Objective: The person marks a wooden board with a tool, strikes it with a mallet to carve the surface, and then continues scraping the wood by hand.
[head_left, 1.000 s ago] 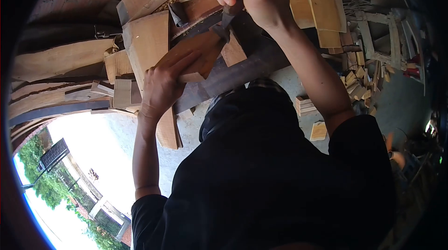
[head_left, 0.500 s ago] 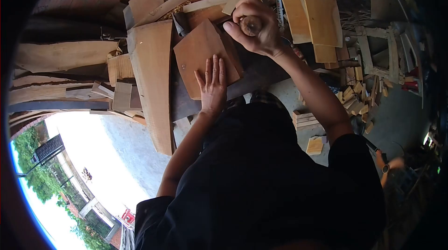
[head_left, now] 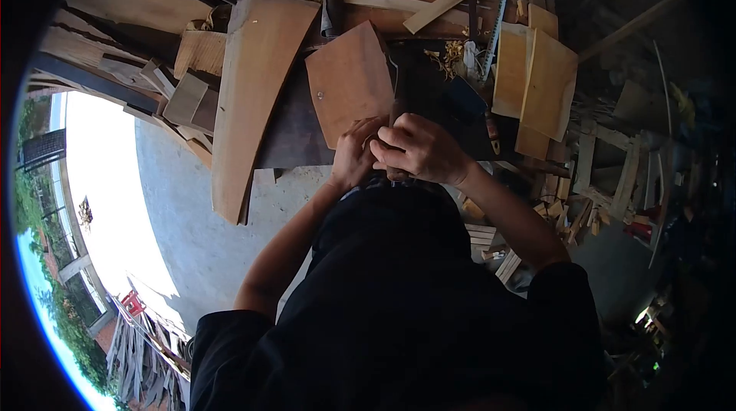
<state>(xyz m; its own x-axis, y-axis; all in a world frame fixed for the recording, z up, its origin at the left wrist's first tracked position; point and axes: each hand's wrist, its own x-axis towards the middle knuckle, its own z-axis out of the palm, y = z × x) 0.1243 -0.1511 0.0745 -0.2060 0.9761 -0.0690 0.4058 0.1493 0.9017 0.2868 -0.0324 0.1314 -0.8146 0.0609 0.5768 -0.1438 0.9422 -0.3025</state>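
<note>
A reddish-brown wooden block (head_left: 349,81) stands near the front edge of the dark bench (head_left: 287,139), its broad face showing a small round mark. Against its lower right corner my left hand (head_left: 356,152) is curled, with its fingers bent close to my right hand. My right hand (head_left: 418,149) is closed round a tool with a brown wooden handle (head_left: 395,175). The tool's thin shaft rises along the block's right side; its tip is hard to make out.
A long curved board (head_left: 257,96) lies left of the block. Yellowish boards (head_left: 548,93), a saw (head_left: 492,133) and a toothed metal strip (head_left: 500,24) lie to the right. Wood shavings (head_left: 451,58) and a light slat (head_left: 452,1) are behind.
My left hand has slid from the block's face to its lower corner, fingers now bent. My right hand has come down and left with the tool beside it. The view has shifted.
</note>
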